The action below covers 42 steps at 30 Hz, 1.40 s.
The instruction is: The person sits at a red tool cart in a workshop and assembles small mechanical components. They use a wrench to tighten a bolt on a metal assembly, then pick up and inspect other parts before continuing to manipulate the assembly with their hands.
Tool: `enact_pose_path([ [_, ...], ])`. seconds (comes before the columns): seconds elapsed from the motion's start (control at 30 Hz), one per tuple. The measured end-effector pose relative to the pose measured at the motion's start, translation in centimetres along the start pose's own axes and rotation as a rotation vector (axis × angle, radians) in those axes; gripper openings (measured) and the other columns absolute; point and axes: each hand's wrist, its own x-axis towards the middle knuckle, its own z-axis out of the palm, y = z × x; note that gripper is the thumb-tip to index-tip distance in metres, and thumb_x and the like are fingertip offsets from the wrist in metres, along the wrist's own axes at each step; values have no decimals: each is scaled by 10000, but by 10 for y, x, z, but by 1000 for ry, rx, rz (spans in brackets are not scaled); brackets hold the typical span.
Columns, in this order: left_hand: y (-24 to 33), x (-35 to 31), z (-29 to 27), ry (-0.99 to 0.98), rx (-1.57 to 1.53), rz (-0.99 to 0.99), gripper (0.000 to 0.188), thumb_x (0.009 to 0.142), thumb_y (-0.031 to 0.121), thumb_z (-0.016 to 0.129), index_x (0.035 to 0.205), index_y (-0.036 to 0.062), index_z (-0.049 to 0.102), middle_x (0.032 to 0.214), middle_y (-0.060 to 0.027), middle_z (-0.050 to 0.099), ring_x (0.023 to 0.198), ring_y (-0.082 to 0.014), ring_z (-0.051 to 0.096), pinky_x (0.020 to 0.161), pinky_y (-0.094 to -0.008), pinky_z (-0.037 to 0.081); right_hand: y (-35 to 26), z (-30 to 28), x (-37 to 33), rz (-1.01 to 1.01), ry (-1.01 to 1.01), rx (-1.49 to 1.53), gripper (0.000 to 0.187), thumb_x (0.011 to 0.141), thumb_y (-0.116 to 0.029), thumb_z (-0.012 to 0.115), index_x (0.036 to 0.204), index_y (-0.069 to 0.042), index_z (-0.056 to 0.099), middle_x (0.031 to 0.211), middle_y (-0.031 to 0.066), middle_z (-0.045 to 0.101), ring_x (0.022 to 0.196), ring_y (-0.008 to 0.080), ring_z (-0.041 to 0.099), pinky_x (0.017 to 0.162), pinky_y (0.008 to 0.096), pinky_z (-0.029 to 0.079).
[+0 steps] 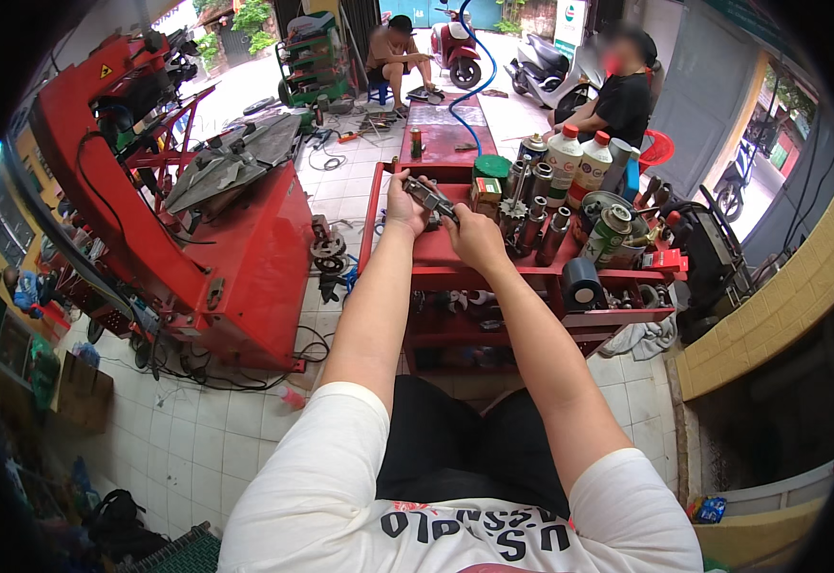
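Above the red tool cart (445, 250), both my hands are closed on a grey metal tool (430, 197) with a dark handle end; its exact kind is hard to make out. My left hand (403, 207) wraps the far-left part of it. The lower right end is gripped by my right hand (477, 236), whose fingers partly hide it. Just right of the tool stand a small box (485, 196) and a green-lidded tin (492, 167). Tall metal sockets (532, 225) stand on the cart beyond my right hand.
White bottles with red caps (563, 162) and a spray can (609, 235) crowd the cart's right side. At left rises a red tyre-changing machine (245, 258). A blue hose (467, 105) hangs over the cart. One person (619, 105) sits at right, another (400, 57) farther back.
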Motion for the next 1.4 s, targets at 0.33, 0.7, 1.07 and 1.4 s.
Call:
enact_pose_path([
  [0.33, -25, -4, -6, -222, 803, 22, 612, 1001, 644, 472, 968, 67, 676, 890, -61, 690, 824, -160, 626, 797, -287, 470, 6, 0, 1, 29, 140, 50, 262, 982, -299, 634, 994, -44, 577, 759, 255, 682, 728, 480, 668, 645, 577, 515],
  [0.7, -22, 7, -9, -6, 493, 138, 379, 1002, 452, 579, 883, 98, 644, 784, -41, 663, 710, -158, 619, 685, -309, 482, -14, -11, 1, -3, 250, 206, 262, 906, -204, 747, 1066, -54, 605, 894, 175, 724, 820, 401, 700, 696, 474, 537],
  [1.07, -21, 4, -12, -89, 460, 22, 284, 987, 379, 587, 942, 104, 643, 809, -24, 661, 758, -155, 605, 728, -298, 456, 0, -4, 2, 31, 280, 152, 228, 946, -265, 712, 1027, -66, 637, 803, 169, 704, 732, 406, 684, 635, 485, 516],
  [1.4, -31, 12, -13, -65, 385, 73, 261, 986, 345, 586, 959, 93, 649, 846, -33, 671, 802, -174, 625, 779, -315, 479, 5, -4, -1, 30, 174, -34, 261, 946, -319, 690, 970, -63, 642, 754, 186, 684, 725, 415, 685, 640, 501, 525],
])
